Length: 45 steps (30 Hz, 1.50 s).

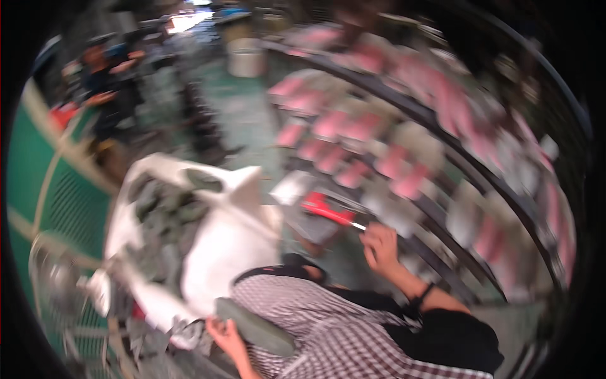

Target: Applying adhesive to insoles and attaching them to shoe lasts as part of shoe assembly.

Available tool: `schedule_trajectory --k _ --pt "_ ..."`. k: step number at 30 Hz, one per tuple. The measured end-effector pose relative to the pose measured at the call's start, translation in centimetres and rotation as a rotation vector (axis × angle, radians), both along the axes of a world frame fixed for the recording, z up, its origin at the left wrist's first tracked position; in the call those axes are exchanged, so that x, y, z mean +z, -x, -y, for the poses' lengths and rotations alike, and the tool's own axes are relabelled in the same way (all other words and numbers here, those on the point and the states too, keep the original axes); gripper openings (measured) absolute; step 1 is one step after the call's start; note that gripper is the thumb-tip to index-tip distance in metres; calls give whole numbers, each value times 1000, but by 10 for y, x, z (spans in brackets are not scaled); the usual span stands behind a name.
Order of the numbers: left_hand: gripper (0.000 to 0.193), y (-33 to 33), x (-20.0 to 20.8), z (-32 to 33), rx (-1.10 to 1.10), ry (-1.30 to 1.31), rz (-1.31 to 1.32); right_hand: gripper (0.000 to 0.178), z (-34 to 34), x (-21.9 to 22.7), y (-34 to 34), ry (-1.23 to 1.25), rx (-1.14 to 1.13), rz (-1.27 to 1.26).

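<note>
Pink pieces [408, 183] blur; whether right fingers [374, 236] touch the red tool [326, 208] is unclear.

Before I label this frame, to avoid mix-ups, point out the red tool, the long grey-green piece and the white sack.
Red tool [327, 208]: head view, on its red body.
Long grey-green piece [255, 327]: head view, on its middle.
White sack [224, 256]: head view, on its bare side.

Single head-worn fisheye: looks down and forward from above, close over checked garment [328, 328].
</note>
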<state>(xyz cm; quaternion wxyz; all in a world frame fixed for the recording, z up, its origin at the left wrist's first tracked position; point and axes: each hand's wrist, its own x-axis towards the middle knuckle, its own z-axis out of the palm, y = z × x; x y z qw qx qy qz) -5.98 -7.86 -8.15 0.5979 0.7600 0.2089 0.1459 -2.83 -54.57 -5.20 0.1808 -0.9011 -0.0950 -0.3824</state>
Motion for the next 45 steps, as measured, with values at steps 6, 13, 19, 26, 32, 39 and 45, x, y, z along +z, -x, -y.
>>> schedule_trajectory --k 6,13,19,26,32,39,45 --pt "59 -28 -18 0 -35 -36 -107 37 -102 -152 -77 -723 658 -1084" --pt "56 -3 -23 -6 107 -127 -138 38 -166 -238 -176 -1029 579 -2019" --pt "54 -13 -11 -3 172 -370 -218 36 -122 -307 -186 -954 373 -2314" --pt "48 -12 -15 -2 162 -216 -267 33 -145 -250 -180 -762 374 -2278" --pt "45 -13 -10 -2 136 -192 -159 33 -146 -287 -175 -745 437 -2159" --pt "52 -9 -20 -7 143 -215 -155 34 -152 -308 -179 -709 485 -2003" --pt "51 -10 -26 -13 140 -242 -171 34 -157 -314 -188 -682 494 -1910"
